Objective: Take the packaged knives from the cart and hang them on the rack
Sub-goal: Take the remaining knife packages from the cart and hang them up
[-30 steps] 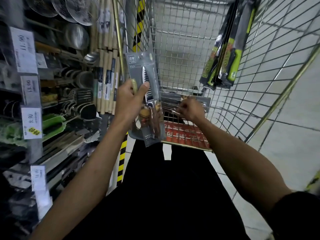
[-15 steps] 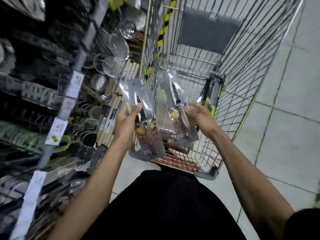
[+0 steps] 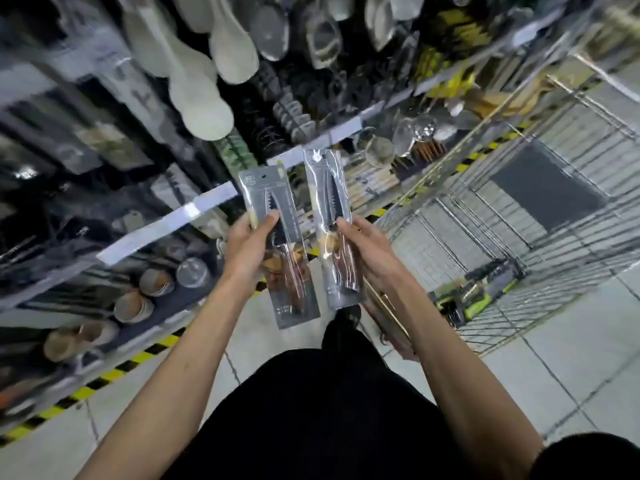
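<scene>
Knife packs (image 3: 289,306) swung from cart (image 3: 519,209) toward rack (image 3: 145,233); labels (image 3: 251,178) unreadable.

Rack (image 3: 194,209) left, cart (image 3: 519,216) right, knives (image 3: 325,181) seemingly between

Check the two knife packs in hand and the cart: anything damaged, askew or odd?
Nothing stands out. The left hand holds the left knife pack and the right hand the right knife pack, both blade-up, apart, wrapping seemingly intact. Green-handled packs lie in the cart corner. The shelves are too blurred to judge.
</scene>
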